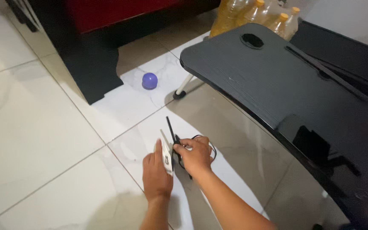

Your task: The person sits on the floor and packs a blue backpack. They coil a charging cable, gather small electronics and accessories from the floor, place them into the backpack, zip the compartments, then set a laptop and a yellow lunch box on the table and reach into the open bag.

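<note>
Early stage: L hand (156, 172) grips white device (166, 154), R hand (195, 156) pinches its black cable (209, 147); both held low over floor (35, 127), nr table (277, 81), cable not yet sorted.

On the floor (43, 127), the left hand (156, 172) and the right hand (196, 155) are side by side, low in the middle. Between them stands a small device (167, 155) with an antenna (171, 127); a cable (209, 145) lies just right of the right hand. Behind the hands lies a ball (149, 80). To the right is a low table (286, 85), its leg (182, 87) near the ball. Bottles (252, 15) stand behind the table.
</note>
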Tool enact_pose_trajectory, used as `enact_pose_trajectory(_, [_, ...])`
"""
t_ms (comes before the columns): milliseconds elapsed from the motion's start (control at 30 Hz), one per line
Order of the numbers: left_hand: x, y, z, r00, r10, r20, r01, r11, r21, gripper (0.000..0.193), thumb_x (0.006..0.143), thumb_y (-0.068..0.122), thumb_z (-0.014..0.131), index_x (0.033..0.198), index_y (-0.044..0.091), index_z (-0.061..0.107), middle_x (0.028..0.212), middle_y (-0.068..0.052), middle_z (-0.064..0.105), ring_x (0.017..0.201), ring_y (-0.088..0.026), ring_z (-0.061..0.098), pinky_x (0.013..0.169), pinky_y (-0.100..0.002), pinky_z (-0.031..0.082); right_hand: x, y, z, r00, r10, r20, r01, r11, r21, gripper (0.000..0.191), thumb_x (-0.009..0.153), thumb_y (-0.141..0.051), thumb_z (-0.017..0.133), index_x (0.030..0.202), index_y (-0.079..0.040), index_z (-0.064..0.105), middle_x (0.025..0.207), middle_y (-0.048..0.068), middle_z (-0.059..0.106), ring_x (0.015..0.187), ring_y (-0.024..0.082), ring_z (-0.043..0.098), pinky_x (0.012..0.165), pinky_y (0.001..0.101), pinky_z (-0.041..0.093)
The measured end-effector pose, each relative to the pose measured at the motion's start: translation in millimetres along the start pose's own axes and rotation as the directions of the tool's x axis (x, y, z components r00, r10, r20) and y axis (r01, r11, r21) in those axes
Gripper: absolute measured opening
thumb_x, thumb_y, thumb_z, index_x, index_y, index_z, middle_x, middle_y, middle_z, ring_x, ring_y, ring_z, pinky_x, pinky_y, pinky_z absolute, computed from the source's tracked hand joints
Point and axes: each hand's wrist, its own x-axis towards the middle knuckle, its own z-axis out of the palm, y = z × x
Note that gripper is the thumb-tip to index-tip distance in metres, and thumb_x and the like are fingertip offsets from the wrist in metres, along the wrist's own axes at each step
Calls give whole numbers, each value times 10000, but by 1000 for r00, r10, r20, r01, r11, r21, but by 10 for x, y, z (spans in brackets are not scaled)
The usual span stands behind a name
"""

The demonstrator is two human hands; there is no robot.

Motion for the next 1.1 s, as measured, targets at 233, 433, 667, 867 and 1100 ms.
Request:
enact_pose_trajectory(233, [-9,303,-338,1000,-12,-6,13,1000,25,798,859,-8,549,1569,312,373,1060,-144,709,1039,-346,647,930,-468,513,-412,50,-487,986,60,154,-125,880,459,389,845,-293,792,1153,-59,745,1190,150,682,1021,255,671,878,420,544])
enact_pose_trajectory(433, [-15,638,-495,859,-306,411,478,764,-432,800,904,-37,439,1557,388,255,1089,-170,702,722,-309,730,711,-434,606,-654,66,-938,946,222,237,-313,820,480,337,857,-283,757,1130,-86,783,1323,43,561,1139,206,616,940,396,463])
enact_pose_trajectory(667, [-207,1159,-570,907,-125,402,357,735,-577,306,930,-10,519,1210,112,518,989,-137,681,813,-195,723,623,-359,540,-825,-44,-1192,987,17,-159,54,900,433,264,891,-266,746,1064,-67,768,1107,91,698,1049,257,664,932,406,513])
enact_pose_trajectory(867, [-233,1869,-1226,843,-165,511,477,668,-572,269,1006,302,476,1182,107,534,933,-99,618,696,-198,613,545,-353,521,-1056,-499,-1719,989,-108,-101,147,796,588,213,977,-246,577,1042,-62,661,861,52,738,775,171,736,732,345,565])
enact_pose_trajectory(1100, [-331,1862,-1345,767,-206,608,639,335,-693,509,1021,437,309,1236,55,568,974,-217,677,668,-285,670,543,-397,553,-1148,-759,-1889,999,-45,26,20,800,600,218,986,-234,575,1070,-47,647,836,79,688,677,195,655,596,381,528])
